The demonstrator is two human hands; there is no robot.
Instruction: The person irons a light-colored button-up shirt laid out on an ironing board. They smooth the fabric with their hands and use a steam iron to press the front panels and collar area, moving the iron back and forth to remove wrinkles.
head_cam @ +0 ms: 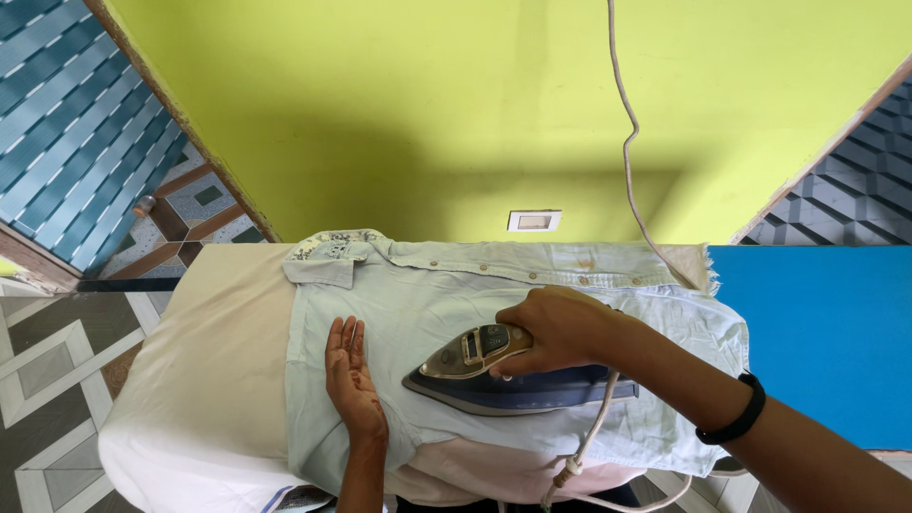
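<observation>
A lime-green wall [399, 104] fills the back of my view, with a small white switch plate [533, 220] low on it and patterned tile floor [57, 370] off to the left. In front of it stands the board [209, 361], padded in cream cloth, with a blue surface [817, 332] beyond its right end.

A pale blue shirt [418, 294] lies spread across the board, collar toward the far left corner and button placket along the far edge. My right hand [560, 328] is clenched around the handle of the iron [494, 375] — its soleplate sits flat on the shirt near the middle of the board, nose pointing left. The cord [627, 142] runs up past the wall and also loops down off the near edge.

My left hand [351, 375] lies flat with fingers released, pressing the shirt just left of the iron's nose, not touching it. A black band [736, 418] circles my right wrist.
</observation>
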